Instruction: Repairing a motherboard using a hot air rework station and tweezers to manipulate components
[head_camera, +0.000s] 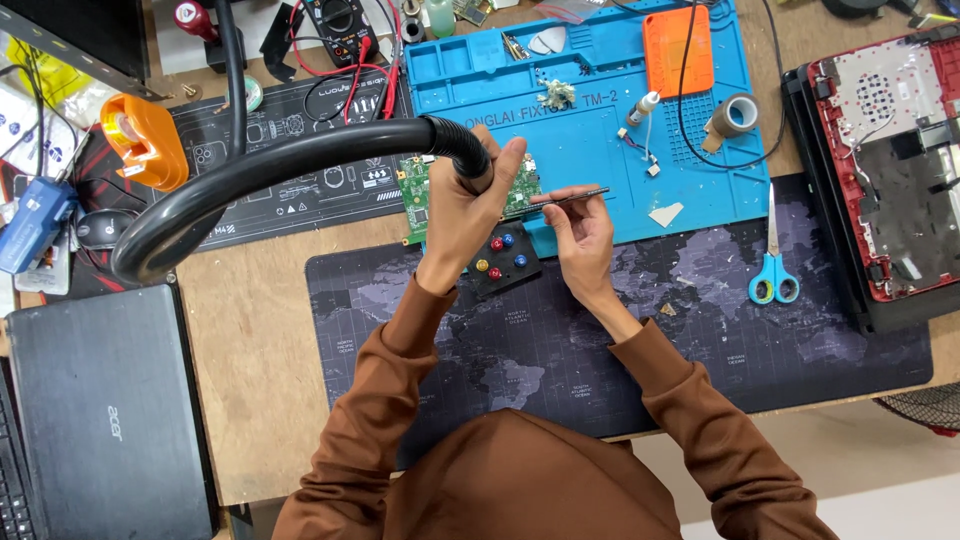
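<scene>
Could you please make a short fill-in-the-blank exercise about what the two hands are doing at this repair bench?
1. The left hand grips the end of a black flexible ____.
2. The right hand holds thin tweezers over the green ____.
3. The scissors on the dark desk mat have ____ handles.
4. The closed black laptop lies on the person's ____ side.

Missing words: hose; circuit board; blue; left

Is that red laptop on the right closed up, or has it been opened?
Opened. The red laptop lies with its cover off, showing a round fan grille, wires and bare inner frame.

Black hose (300, 160), tweezers (570, 196) (both held)
</scene>
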